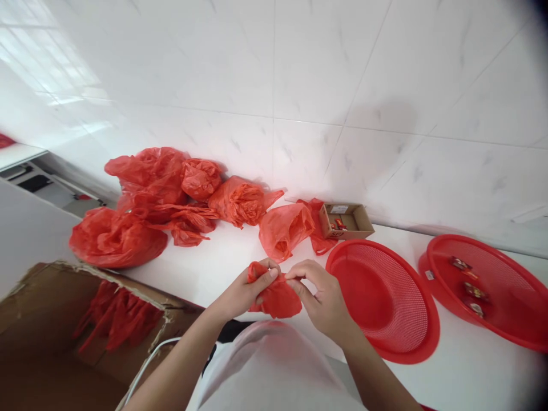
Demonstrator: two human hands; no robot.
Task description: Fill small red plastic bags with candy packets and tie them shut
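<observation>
Two red baskets stand right of the held red bag.

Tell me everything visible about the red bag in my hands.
The red bag looks like thin, crinkled plastic, bunched up, its lower part spread loosely. The left hand holds its left side; the right hand pinches its upper right edge. It is by the near edge of the white table; its inside is hidden.
</observation>
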